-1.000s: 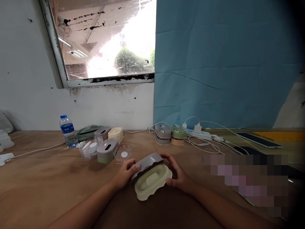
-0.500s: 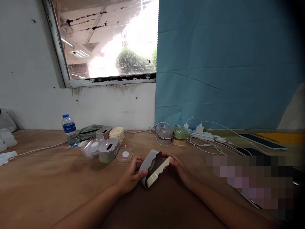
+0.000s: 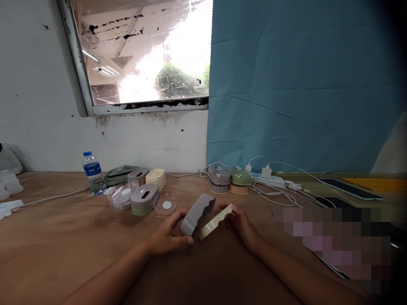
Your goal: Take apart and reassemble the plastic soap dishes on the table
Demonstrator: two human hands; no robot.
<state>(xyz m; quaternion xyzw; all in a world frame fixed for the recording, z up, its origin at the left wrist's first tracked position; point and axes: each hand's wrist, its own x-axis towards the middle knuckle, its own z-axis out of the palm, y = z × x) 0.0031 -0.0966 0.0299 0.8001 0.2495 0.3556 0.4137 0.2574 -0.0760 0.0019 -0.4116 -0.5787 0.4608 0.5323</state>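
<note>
My left hand (image 3: 171, 235) holds a grey oval plastic cover (image 3: 196, 215) with a wavy edge, tilted above the table. Its thumb stretches out below the cover's lower end; some fingers are hidden behind it. A cream plastic piece (image 3: 216, 221), also wavy along one side, is gripped at its upper right end by my right hand (image 3: 244, 226). The two pieces are held side by side, wavy edges close, with a gap between them. Beyond my left hand stand a grey-and-green oval box (image 3: 143, 205) with a slot on top and a clear plastic lid (image 3: 170, 199) bearing a white round label.
Further back are stacked cream pieces (image 3: 156, 176), clear containers (image 3: 119, 197), a water bottle (image 3: 93, 173) and a green pouch (image 3: 116, 174). Two-part oval boxes (image 3: 218, 178) stand by a power strip (image 3: 267, 180) with loose white cables. A phone (image 3: 349, 189) lies at right.
The grey cover and cream piece have come apart, with a wider gap between them. The grey cover is turned more side-on, and my left thumb has moved off the cream piece.
</note>
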